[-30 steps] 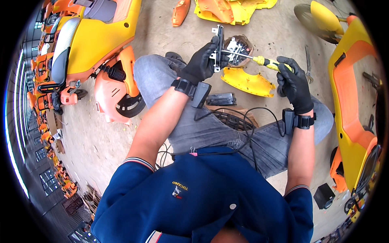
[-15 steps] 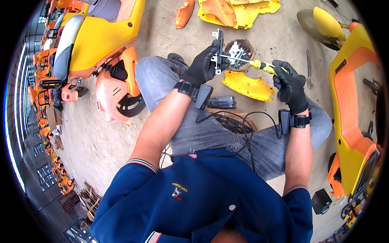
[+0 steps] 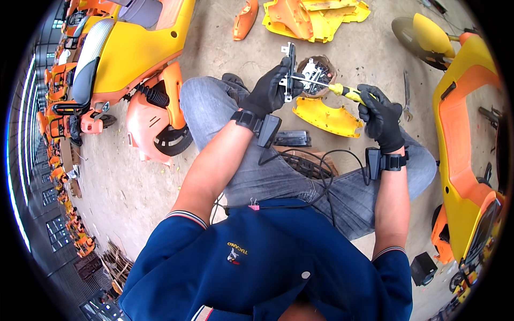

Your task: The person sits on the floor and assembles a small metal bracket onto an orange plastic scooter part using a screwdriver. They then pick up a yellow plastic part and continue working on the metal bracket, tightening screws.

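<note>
My left hand [image 3: 269,88], in a black glove, is closed around a narrow black part with silver metal brackets [image 3: 290,69], held upright. My right hand [image 3: 381,115], also gloved, grips the yellow-and-black handle of a screwdriver [image 3: 348,93]. Its shaft points left, and the tip meets the side of the bracketed part; the exact contact point is too small to make out. Just beyond the shaft stands a round container [image 3: 333,67] full of loose screws and small metal pieces. A curved yellow plastic panel [image 3: 327,119] lies on the floor below the screwdriver.
A yellow-and-orange scooter [image 3: 134,53] stands at left, another scooter body [image 3: 460,144] at right. Orange and yellow panels [image 3: 316,21] lie ahead. A wrench [image 3: 408,96] rests right of my hand. Black cables [image 3: 324,176] cross my lap, near a black box [image 3: 292,138].
Both hands have shifted very slightly toward me with the part and the screwdriver. The fingers of my right hand have curled a little differently around the handle. The tip remains at the part.
</note>
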